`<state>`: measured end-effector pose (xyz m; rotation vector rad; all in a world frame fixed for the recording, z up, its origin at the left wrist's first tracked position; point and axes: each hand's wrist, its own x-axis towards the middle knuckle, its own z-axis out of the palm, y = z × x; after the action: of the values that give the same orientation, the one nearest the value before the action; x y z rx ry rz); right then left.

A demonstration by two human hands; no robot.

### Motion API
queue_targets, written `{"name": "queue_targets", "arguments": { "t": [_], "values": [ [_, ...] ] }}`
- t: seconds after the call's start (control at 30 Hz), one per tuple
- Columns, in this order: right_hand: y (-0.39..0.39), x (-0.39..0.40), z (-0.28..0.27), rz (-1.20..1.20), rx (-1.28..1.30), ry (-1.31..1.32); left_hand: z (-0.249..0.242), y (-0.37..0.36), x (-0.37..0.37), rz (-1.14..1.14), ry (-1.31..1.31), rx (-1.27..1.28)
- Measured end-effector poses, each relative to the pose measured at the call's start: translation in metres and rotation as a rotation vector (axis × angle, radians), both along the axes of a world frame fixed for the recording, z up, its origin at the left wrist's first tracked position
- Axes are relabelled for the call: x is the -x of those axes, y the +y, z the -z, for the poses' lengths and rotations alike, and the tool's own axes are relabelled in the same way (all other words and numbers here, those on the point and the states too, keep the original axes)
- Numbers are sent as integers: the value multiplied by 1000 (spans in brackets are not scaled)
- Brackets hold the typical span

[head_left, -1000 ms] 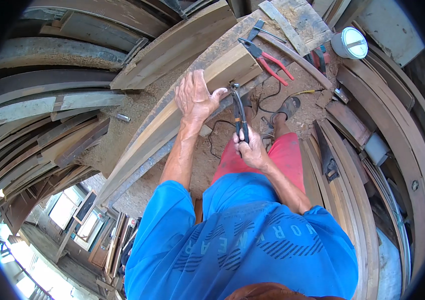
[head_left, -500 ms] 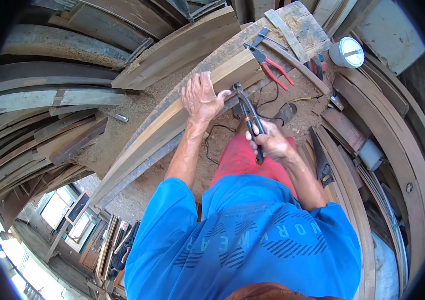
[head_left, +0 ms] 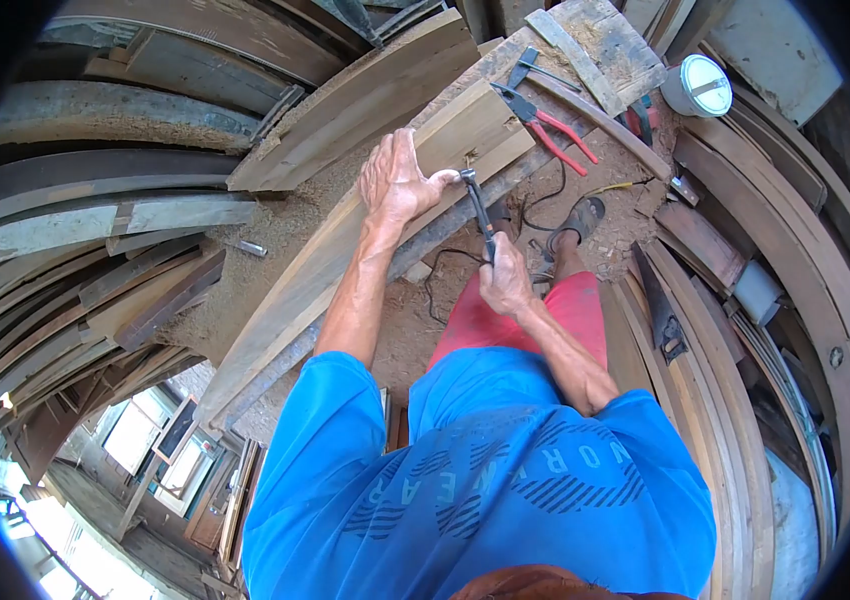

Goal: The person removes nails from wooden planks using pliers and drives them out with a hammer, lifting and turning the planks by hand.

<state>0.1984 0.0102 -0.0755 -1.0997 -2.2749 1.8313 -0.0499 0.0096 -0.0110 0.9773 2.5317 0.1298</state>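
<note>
A pair of pincers (head_left: 480, 205) is in my right hand (head_left: 507, 280), whose fingers wrap round the handles. Its jaws rest at the near part of a long wooden board (head_left: 480, 125), just below a small rough spot in the wood. My left hand (head_left: 395, 190) lies on the board with the fingers stretched out, and its thumb reaches to the pincers' head. Red-handled pliers (head_left: 560, 135) lie beyond the board's end, beside a hammer (head_left: 522, 68).
The board lies along a worn wooden bench (head_left: 605, 40). A white bucket (head_left: 700, 85) stands at the far right. Curved planks (head_left: 175, 215) are stacked at the left and more line the right side. A handsaw (head_left: 660, 310) leans at the right, and a cord crosses the sawdust-covered floor.
The board has turned so more of its broad face shows. My right hand has moved left and up, and the pincers' handles are now closer together. My left hand stays on the board.
</note>
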Motion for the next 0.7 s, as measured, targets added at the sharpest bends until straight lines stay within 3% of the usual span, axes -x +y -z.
{"name": "queue_targets", "arguments": {
  "t": [0.17,0.27,0.4,0.57,0.7],
  "values": [
    [17,-28,-23,-23,-22,-23,-8,1,3,4,-47,38],
    [25,-58,-40,38,41,-105,21,-17,4,105,74,-144],
    [37,-79,-58,120,-76,-94,30,-20,-8,2,-102,-24],
    [44,-91,-57,112,-236,-68,60,-40,-19,73,77,-201],
    [49,-89,-72,60,-303,-46,19,-29,-35,-6,238,-253]
  ]
}}
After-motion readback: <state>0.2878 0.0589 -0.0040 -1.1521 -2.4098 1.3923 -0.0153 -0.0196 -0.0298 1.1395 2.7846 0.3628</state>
